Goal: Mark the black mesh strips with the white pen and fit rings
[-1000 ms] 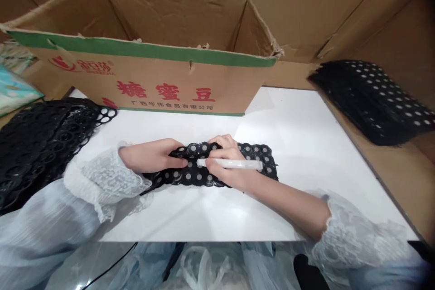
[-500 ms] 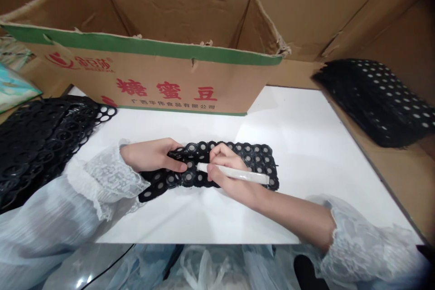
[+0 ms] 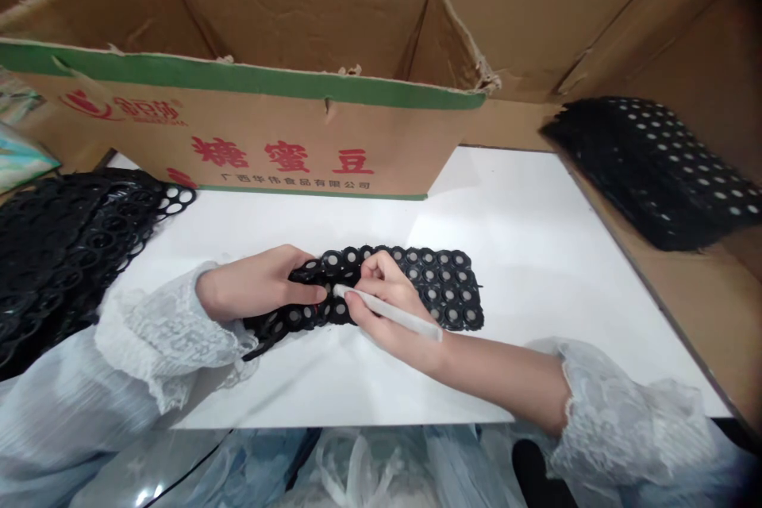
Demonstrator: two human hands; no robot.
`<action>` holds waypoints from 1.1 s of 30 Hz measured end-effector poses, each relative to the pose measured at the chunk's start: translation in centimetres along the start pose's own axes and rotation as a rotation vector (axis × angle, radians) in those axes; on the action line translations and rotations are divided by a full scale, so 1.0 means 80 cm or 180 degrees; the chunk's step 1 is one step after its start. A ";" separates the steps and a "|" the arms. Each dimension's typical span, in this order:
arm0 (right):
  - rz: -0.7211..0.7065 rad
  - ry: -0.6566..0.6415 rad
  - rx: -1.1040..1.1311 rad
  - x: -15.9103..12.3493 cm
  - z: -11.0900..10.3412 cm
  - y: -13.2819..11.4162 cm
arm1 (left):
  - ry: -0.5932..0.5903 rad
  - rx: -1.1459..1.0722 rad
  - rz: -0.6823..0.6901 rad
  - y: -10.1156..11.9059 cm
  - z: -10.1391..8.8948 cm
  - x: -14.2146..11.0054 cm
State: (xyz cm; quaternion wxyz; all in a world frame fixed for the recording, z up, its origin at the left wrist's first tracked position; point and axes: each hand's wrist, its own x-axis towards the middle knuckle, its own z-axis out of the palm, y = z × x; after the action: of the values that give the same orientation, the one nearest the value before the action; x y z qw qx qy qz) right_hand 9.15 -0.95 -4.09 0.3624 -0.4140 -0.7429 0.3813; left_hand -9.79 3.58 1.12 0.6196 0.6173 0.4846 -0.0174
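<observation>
A black sheet of joined rings [image 3: 449, 295], several of them filled with pale discs, lies across the white tabletop. Its left end is bent and lifted in my left hand [image 3: 267, 283], with the thumb pressed on top and the fingers underneath, partly hidden. My right hand [image 3: 390, 305] grips a white pen-like stick [image 3: 405, 317] as one holds a pen. The stick's tip meets the sheet just right of my left thumb. What the tip touches there is too small to make out.
An open cardboard box [image 3: 286, 127] with red lettering stands behind the sheet. Black ring sheets [image 3: 65, 246] are heaped at the left, and a stack of disc-filled black sheets [image 3: 660, 167] lies at the right on cardboard. Plastic bags [image 3: 363, 468] hang below the table's front edge.
The stick has swung, its rear end now lower and further left. Both hands have shifted slightly left in view, and the sheet's left end is bent more steeply.
</observation>
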 end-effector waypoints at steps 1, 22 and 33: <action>-0.0017 0.0033 -0.0021 0.000 0.000 0.000 | -0.0004 0.0094 0.0018 0.001 -0.001 0.000; 0.0303 -0.0156 0.0209 0.027 -0.040 -0.021 | 0.1147 0.3047 0.1375 -0.022 -0.012 -0.011; -0.0111 0.0234 0.0347 0.052 -0.056 -0.020 | 0.1497 0.3891 0.1073 -0.021 0.031 -0.022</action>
State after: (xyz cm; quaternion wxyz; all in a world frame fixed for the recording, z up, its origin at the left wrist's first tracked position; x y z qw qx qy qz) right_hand 10.81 3.34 0.18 0.4180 -0.3944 -0.7143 0.3993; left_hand -10.35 0.24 0.42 0.0314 0.9113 0.4067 -0.0566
